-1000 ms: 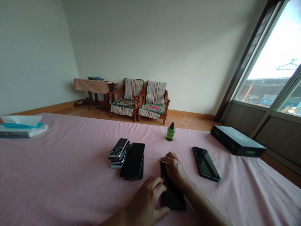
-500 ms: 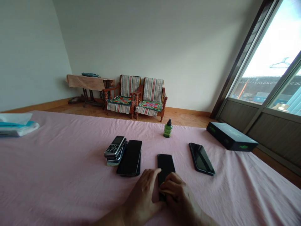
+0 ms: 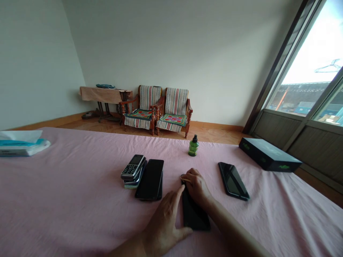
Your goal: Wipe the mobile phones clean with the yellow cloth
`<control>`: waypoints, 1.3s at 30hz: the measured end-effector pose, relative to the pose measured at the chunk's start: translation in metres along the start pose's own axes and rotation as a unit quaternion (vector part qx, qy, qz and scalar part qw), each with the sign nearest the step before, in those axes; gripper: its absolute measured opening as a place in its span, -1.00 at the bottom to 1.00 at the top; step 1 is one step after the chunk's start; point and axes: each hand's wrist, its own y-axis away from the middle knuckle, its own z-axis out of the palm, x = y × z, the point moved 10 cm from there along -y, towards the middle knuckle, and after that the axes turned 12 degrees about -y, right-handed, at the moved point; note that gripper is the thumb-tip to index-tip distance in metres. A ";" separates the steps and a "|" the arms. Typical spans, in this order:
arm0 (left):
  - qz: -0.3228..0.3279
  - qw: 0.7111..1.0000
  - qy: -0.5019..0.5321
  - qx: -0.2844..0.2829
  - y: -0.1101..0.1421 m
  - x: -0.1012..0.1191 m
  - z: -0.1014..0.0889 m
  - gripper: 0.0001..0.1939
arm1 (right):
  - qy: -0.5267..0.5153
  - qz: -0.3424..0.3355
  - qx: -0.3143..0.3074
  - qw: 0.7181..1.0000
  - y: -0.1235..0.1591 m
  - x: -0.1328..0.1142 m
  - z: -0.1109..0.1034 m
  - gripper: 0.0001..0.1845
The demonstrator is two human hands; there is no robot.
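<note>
A black smartphone [image 3: 197, 214] lies on the pink cloth in front of me. My left hand [image 3: 164, 221] is at its left side, thumb and fingers spread apart; a fingertip touches the upper left edge and the thumb tip lies at the bottom edge. My right hand [image 3: 197, 187] is closed over the phone's top end, pressing a thin, folded yellowish cloth [image 3: 185, 179] on the screen. Most of that cloth is hidden under the fingers. Left of my hands are stacked smartphones [image 3: 150, 180] and a pile topped by a silver keypad phone [image 3: 133, 167].
Another smartphone [image 3: 234, 181] lies to the right, near a black box [image 3: 269, 155]. A green spray bottle [image 3: 193, 147] stands toward the far edge of the pink cloth [image 3: 75, 192]. A tissue pack [image 3: 25, 144] is at the far left. Two wooden chairs [image 3: 174, 107] stand beyond.
My right hand has moved with the yellowish cloth from the phone's lower part up to its top end. My left hand stays beside the phone. The view has shifted slightly.
</note>
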 end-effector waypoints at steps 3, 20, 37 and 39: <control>0.012 1.000 0.015 0.017 -0.001 0.001 -0.002 0.12 | -0.013 -0.006 -0.031 0.999 0.021 -0.021 0.001 -0.61; 0.054 0.998 -0.014 0.013 -0.003 0.007 -0.005 -0.30 | -0.038 0.018 -0.043 0.998 0.084 -0.032 -0.017 -0.57; 0.034 0.999 -0.034 -0.020 -0.005 0.008 -0.004 -0.29 | 0.011 0.034 0.023 0.999 0.055 0.002 -0.037 -0.63; 0.036 0.998 -0.038 -0.021 -0.005 0.008 -0.003 -0.28 | -0.009 0.054 -0.004 0.998 0.076 -0.007 -0.034 -0.57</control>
